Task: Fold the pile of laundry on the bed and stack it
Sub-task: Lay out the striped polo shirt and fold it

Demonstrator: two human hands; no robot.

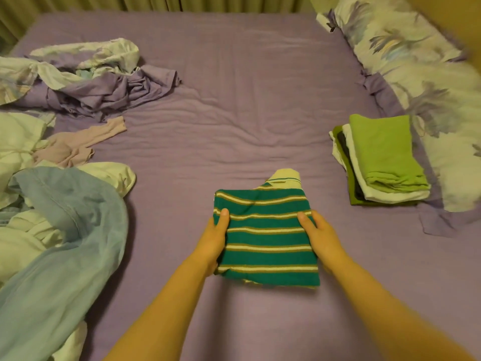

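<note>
Left hand [217, 231] and right hand [316, 230] grip the folded shirt [265, 235] by its sides. Carried toward the stack [385, 160] to their right, its loose collar may unfold.

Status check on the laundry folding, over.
Left hand and right hand grip folded striped shirt. Stack off right. Path clear.
</note>
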